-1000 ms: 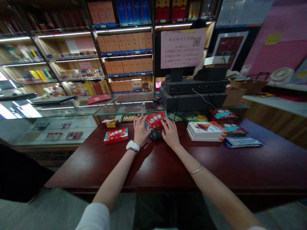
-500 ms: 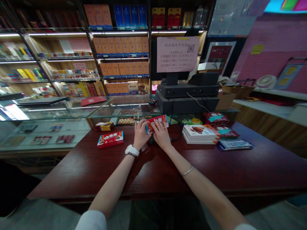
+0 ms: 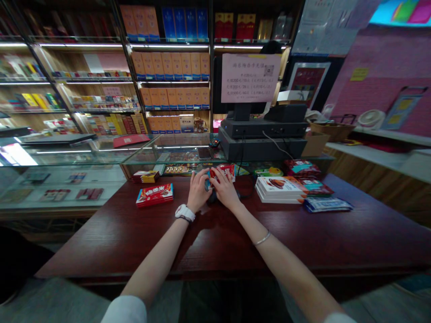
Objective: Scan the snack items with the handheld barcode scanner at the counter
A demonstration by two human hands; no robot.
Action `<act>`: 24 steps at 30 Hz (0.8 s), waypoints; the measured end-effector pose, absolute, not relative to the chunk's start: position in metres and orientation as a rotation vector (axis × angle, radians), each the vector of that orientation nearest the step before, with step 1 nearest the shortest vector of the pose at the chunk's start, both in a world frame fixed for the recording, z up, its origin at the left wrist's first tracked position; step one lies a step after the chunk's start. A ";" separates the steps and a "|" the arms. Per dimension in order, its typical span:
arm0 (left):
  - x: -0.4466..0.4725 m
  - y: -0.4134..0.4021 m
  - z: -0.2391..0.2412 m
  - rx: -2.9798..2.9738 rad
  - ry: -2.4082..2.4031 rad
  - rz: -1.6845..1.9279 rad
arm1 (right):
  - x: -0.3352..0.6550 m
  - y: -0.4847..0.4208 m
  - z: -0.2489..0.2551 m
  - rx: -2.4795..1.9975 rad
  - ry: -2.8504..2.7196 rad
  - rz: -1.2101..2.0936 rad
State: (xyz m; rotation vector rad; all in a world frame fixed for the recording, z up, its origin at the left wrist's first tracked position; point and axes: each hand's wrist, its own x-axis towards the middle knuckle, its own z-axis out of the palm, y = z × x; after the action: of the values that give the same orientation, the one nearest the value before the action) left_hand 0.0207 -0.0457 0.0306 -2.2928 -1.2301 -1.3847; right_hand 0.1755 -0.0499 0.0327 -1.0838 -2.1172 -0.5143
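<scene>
The packet [image 3: 230, 171] is gripped by both hands, just above the far-middle part of the counter [image 3: 229, 244]. Its left end is pinched by the left hand [image 3: 199, 190], with thumb and fingers closed in on it. The right hand [image 3: 226, 186] is closed on it too, fingers curled over the front, so most of the print is covered; what's going on behind can't really be seen. The long axis is pointed pretty much left to right, right end sitting a touch higher in view. A bit of blue edge is shown at the left end, and the red right end is left poking out past the fingers.

A dark gadget [image 3: 213, 197] is half hidden under the hands, so it can't be told what it is. A white watch [image 3: 185, 212] is worn on the left wrist, a thin bracelet [image 3: 261, 238] on the right forearm.

Off to the left, a red stack [image 3: 155, 195] of similar packets is laid flat, also lengthwise left to right, with small packs [image 3: 145, 176] piled behind it. On the right, white boxes [image 3: 280, 192] are stacked, with blue packs [image 3: 328, 204] and dark red bags [image 3: 302, 168] placed beside and behind them. Further back, a monitor [image 3: 241, 111] is mostly covered by a pink sign [image 3: 251, 80].
</scene>
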 end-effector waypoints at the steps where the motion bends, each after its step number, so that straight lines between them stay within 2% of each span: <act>1: 0.020 -0.045 0.030 -2.288 -1.218 -1.395 | 0.178 -0.050 0.033 -1.087 -2.116 -0.516; 16: -0.001 -0.041 0.035 -2.255 -1.373 -1.370 | 0.196 -0.051 0.031 -0.855 -2.028 -0.516; 24: -0.011 -0.042 0.036 -2.219 -1.397 -1.203 | 0.196 -0.050 0.024 -0.793 -2.053 -0.483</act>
State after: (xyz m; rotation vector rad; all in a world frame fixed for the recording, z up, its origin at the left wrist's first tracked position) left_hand -0.0108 -0.0417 0.0355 -2.2185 -1.3972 -1.2028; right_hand 0.1955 -0.0499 0.0239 -0.7932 -2.0533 -0.4830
